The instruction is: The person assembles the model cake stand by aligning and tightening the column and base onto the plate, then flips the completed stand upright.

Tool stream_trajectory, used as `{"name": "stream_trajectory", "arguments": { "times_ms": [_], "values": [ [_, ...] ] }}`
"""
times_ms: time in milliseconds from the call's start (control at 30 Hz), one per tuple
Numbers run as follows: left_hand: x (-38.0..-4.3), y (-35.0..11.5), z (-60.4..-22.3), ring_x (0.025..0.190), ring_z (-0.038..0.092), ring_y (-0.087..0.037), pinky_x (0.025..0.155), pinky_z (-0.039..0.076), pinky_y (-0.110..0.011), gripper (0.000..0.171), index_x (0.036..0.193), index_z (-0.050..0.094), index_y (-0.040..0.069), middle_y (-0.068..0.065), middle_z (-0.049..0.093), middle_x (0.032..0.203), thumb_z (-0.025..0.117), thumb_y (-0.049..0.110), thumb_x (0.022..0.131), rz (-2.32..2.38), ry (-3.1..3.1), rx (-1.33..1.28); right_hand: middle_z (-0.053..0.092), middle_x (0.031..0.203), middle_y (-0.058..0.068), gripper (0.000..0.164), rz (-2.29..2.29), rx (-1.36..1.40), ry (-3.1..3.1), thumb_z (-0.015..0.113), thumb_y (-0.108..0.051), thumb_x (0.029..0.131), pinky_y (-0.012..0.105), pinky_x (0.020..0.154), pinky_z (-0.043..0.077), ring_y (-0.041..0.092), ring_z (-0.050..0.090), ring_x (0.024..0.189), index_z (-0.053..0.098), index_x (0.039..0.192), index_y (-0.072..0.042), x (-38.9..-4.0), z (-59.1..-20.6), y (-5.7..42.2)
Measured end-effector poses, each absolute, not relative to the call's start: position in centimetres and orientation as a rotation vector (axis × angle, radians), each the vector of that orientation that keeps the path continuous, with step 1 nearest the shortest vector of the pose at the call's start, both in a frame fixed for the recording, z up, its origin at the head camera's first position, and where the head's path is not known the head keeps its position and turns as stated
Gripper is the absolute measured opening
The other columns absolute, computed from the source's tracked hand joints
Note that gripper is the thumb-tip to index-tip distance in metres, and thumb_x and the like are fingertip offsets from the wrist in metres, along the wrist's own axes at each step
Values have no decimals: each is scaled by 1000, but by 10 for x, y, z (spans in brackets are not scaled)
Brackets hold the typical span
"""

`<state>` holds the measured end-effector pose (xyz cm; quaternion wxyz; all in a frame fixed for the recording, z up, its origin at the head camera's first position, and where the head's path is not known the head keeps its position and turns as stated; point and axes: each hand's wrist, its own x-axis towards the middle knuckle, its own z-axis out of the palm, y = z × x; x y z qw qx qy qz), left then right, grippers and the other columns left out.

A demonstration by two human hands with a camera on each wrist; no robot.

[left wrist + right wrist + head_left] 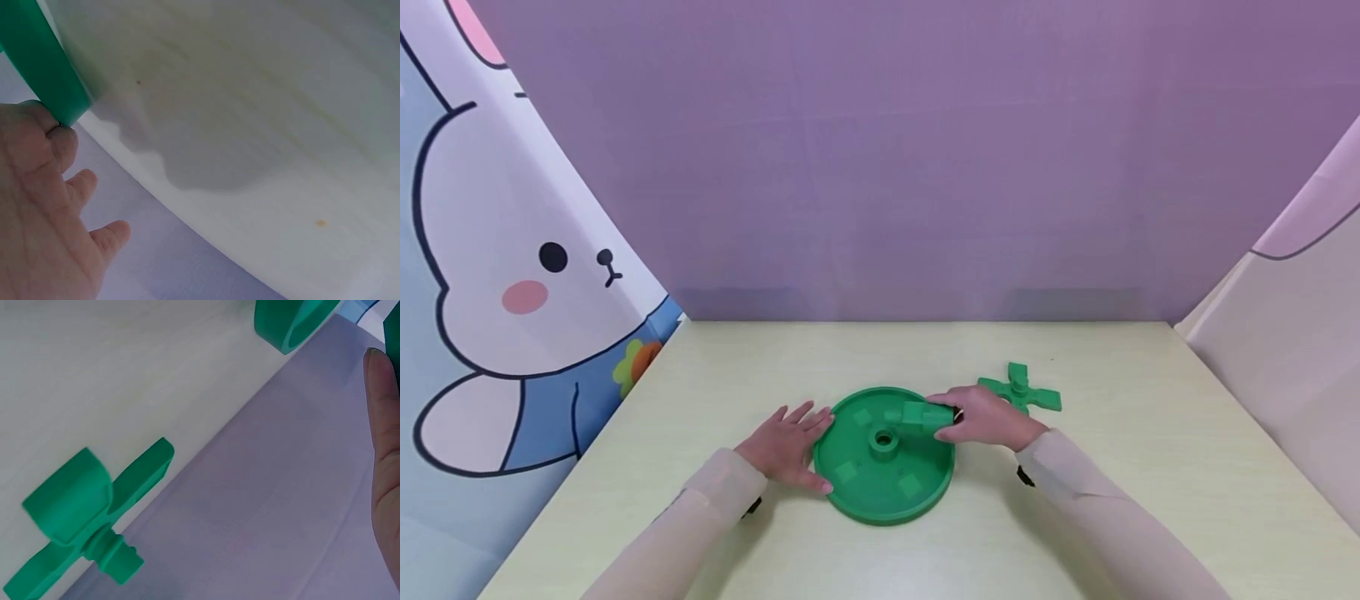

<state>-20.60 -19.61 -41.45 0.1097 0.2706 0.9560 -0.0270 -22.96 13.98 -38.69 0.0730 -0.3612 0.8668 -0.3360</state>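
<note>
A round, shallow green disc [880, 492] with a raised rim and a hollow hub lies on the table. My left hand [786, 450] rests at its left edge, fingers spread and fairly straight. In the left wrist view, fingertips touch the green rim [50, 69]. Over the disc's upper right part, my right hand [985, 418] grips a green block [925, 415] between thumb and fingers. Only a sliver of that block [394, 337] shows in the right wrist view. Just beyond the right hand lies a four-armed green cross piece [1018, 387] with a central peg.
The pale table [880, 567] ends at a purple backdrop [880, 167]. A printed cartoon cloth [535, 192] hangs along the left side, and a pale cloth [1292, 333] runs along the right. Several small square patches [910, 485] mark the disc's surface.
</note>
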Motion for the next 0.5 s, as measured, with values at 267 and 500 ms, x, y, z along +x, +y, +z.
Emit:
{"name": "stream_trajectory", "arguments": {
  "times_ms": [267,500],
  "values": [
    [-207,-197,-416,142,22,-35,111,22,-57,105,149,34,7,-6,32,154,65,71,71,-67,2820,798,61,88,-1,47,-1025,-1085,2592,73,-15,81,21,60,46,5,49,65,62,124,3,-232,-384,133],
    [-206,-196,-414,142,22,-35,110,22,-57,106,148,35,7,-6,33,154,66,72,70,-83,2825,797,67,111,9,42,-1052,-1064,2589,74,-17,82,23,71,51,8,58,80,65,119,0,-233,-385,130]
  ]
}}
